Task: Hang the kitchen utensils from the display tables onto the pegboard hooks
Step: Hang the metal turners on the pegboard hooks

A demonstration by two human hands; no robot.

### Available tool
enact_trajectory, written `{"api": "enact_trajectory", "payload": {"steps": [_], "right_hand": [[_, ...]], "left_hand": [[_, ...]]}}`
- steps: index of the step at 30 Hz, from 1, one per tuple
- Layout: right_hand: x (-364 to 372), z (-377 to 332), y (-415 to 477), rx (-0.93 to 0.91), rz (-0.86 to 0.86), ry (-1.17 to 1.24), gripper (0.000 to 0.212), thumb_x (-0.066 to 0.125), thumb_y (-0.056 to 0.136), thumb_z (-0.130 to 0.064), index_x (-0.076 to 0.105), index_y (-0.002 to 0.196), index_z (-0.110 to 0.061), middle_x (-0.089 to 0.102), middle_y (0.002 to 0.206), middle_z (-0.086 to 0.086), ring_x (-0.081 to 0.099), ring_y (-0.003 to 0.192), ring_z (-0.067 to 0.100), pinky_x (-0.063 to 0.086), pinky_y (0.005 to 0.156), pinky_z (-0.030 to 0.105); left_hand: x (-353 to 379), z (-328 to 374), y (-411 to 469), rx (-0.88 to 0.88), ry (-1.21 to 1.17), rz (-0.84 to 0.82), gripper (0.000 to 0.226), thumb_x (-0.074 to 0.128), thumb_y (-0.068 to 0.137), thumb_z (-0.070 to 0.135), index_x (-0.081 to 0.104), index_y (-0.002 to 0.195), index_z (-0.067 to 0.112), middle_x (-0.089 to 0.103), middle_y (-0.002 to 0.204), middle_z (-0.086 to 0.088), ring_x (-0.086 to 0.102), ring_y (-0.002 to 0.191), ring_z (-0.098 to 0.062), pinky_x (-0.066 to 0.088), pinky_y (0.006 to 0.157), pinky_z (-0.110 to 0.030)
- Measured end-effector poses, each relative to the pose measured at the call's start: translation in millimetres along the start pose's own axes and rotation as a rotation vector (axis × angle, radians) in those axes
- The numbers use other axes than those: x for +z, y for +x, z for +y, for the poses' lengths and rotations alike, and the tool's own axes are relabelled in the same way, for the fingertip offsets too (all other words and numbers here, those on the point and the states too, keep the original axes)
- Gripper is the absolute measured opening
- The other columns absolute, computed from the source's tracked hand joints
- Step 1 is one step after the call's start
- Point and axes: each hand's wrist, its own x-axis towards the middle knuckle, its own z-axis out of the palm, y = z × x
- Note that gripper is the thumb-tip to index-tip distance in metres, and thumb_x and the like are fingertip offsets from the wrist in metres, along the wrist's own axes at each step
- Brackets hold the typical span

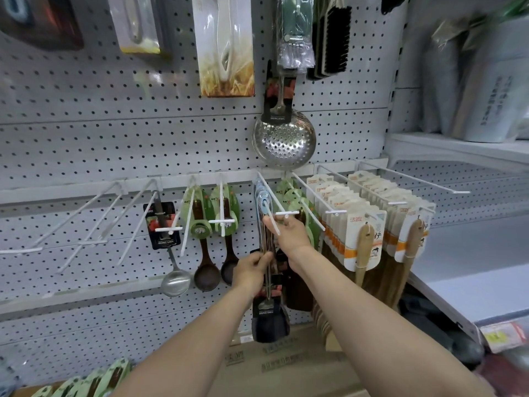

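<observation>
1. The left hand (252,267) is gripping the utensil (269,322) by its metal handle, fingers curled round it.
2. The right hand (290,234) is seemingly pinching the handle's top at a white hook (286,213); fingers partly hidden.
3. The utensil is hanging upright near the pegboard's (86,138) lower edge, mid-width.

left hand (252,267): bare | right hand (292,233): bare | forearms (372,319): bare to the frame edge
</observation>
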Motion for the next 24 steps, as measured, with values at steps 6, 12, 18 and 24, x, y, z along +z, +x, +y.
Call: {"api": "enact_trajectory", "payload": {"steps": [6, 12, 18, 24], "right_hand": [[-3, 5, -4, 0.009, 0.018, 0.021, 0.019, 0.071, 0.094, -0.019, 0.068, 0.111, -0.010, 0.066, 0.086, -0.007, 0.057, 0.074, -0.002, 0.044, 0.057, 0.005], [-6, 2, -8, 0.028, 0.009, -0.022, 0.023, 0.072, 0.093, -0.020, 0.070, 0.112, -0.009, 0.073, 0.105, 0.006, 0.063, 0.088, 0.012, 0.050, 0.072, 0.020], [-20, -5, -31, 0.034, -0.061, -0.154, 0.031, 0.071, 0.093, -0.028, 0.066, 0.123, -0.020, 0.067, 0.115, 0.000, 0.063, 0.107, 0.016, 0.054, 0.098, 0.039], [-13, -10, -64, 0.011, -0.051, -0.528, 0.046, 0.074, 0.090, -0.037, 0.062, 0.127, -0.011, 0.064, 0.124, 0.005, 0.060, 0.114, 0.024, 0.048, 0.101, 0.035]], "left_hand": [[4, -3, -2, 0.001, -0.022, -0.011, 0.033, 0.059, 0.097, 0.039, 0.068, 0.074, 0.017, 0.065, 0.073, -0.002, 0.054, 0.068, -0.015, 0.037, 0.063, -0.030], [8, 2, -9, -0.033, -0.031, -0.002, 0.026, 0.061, 0.096, 0.041, 0.074, 0.081, 0.023, 0.073, 0.090, -0.001, 0.065, 0.085, -0.019, 0.043, 0.068, -0.028], [-5, 7, -34, -0.087, 0.035, 0.036, 0.037, 0.068, 0.091, 0.038, 0.068, 0.124, 0.021, 0.067, 0.124, 0.005, 0.063, 0.113, -0.018, 0.049, 0.100, -0.032], [-62, 13, -73, -0.015, 0.195, 0.172, 0.052, 0.077, 0.085, 0.025, 0.060, 0.134, 0.020, 0.065, 0.129, -0.003, 0.060, 0.117, -0.023, 0.047, 0.101, -0.031]]}}
